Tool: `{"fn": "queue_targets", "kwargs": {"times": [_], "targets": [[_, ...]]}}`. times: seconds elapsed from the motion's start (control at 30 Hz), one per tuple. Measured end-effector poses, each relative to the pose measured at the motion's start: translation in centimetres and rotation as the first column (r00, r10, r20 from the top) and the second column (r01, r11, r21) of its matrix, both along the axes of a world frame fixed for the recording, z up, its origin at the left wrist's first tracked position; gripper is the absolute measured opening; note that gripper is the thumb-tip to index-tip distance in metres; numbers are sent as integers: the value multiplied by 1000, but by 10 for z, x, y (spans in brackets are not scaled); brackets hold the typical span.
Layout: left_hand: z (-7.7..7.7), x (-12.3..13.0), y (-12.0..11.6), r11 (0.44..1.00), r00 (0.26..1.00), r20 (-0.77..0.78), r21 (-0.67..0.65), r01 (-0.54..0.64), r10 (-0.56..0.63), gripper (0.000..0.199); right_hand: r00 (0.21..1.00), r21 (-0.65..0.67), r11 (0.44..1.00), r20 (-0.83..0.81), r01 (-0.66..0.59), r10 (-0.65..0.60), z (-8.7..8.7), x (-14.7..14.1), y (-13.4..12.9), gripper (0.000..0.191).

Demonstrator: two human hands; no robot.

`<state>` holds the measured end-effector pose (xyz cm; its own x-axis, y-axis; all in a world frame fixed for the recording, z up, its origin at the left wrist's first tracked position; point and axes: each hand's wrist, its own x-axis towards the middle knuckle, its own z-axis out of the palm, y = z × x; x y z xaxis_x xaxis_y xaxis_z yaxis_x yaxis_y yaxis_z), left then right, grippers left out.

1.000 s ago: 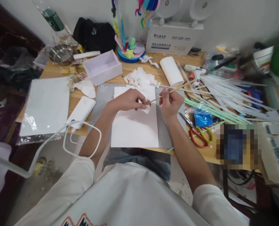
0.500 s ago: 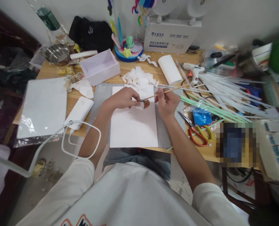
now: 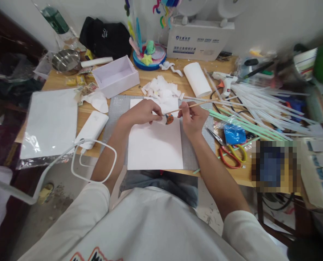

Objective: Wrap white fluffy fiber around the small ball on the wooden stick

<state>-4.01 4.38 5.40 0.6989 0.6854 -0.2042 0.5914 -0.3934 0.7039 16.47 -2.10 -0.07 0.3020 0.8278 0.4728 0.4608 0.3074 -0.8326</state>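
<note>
Over a white sheet [image 3: 154, 148] on a grey cutting mat [image 3: 190, 152], my left hand [image 3: 145, 111] pinches a bit of white tissue beside a small orange and blue piece [image 3: 169, 118]. My right hand [image 3: 193, 119] is closed round a thin wooden stick [image 3: 202, 103]. The stick's left end reaches close to the small piece; whether they touch is too small to tell. A heap of crumpled white tissue [image 3: 163, 90] lies just beyond my hands.
Red and yellow scissors [image 3: 229, 156], green strips [image 3: 240, 121] and a glue gun [image 3: 227, 83] lie right. A lavender box [image 3: 116, 77] and paper roll [image 3: 197, 79] stand behind. A white power bank [image 3: 92, 129] with a looping cable is left.
The small orange and blue piece is turned slightly, with more blue showing at its left. The stick's tip has shifted a little. Both hands stay almost in place.
</note>
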Motion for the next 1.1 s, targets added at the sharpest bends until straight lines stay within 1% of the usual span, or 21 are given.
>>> {"fn": "queue_targets", "kwargs": {"times": [0.1, 0.2, 0.27, 0.33, 0.4, 0.53, 0.67, 0.73, 0.93, 1.1], "targets": [[-4, 5, -1, 999, 998, 17, 3, -54, 54, 14, 1000, -6, 1000, -2, 6, -6, -2, 0, 1, 45], [-10, 12, -4, 991, 990, 48, 13, -135, 134, 11, 1000, -11, 1000, 4, 7, -7, -1, 0, 0, 46], [-14, 17, -6, 978, 979, 61, 65, -197, 193, 11, 1000, -12, 1000, 5, 11, -11, 1, 0, 0, 46], [-19, 21, -7, 964, 973, 60, 135, -231, 225, 11, 1000, -14, 1000, 1, 17, -17, 2, -1, -1, 46], [-23, 24, -8, 957, 972, 49, 174, -233, 228, 12, 1000, -14, 1000, -5, 20, -20, 3, 0, -1, 46], [-28, 24, -7, 958, 975, 16, 186, -219, 220, 13, 999, 34, 999, 22, 35, -35, 3, 0, -2, 44], [-27, 24, -8, 954, 975, -16, 212, -213, 221, 15, 988, 114, 988, 105, 101, -114, 4, 1, -5, 46], [-25, 25, -9, 951, 972, -35, 220, -218, 231, 16, 980, 145, 983, 146, 113, -134, 6, 1, -7, 49], [-21, 28, -11, 951, 968, -79, 224, -214, 236, 17, 960, 168, 986, 275, 2, -49, 6, -1, -8, 44], [-20, 29, -11, 950, 967, -93, 229, -211, 237, 18, 944, 131, 991, 327, -9, -35, 4, -2, -7, 46]]}}
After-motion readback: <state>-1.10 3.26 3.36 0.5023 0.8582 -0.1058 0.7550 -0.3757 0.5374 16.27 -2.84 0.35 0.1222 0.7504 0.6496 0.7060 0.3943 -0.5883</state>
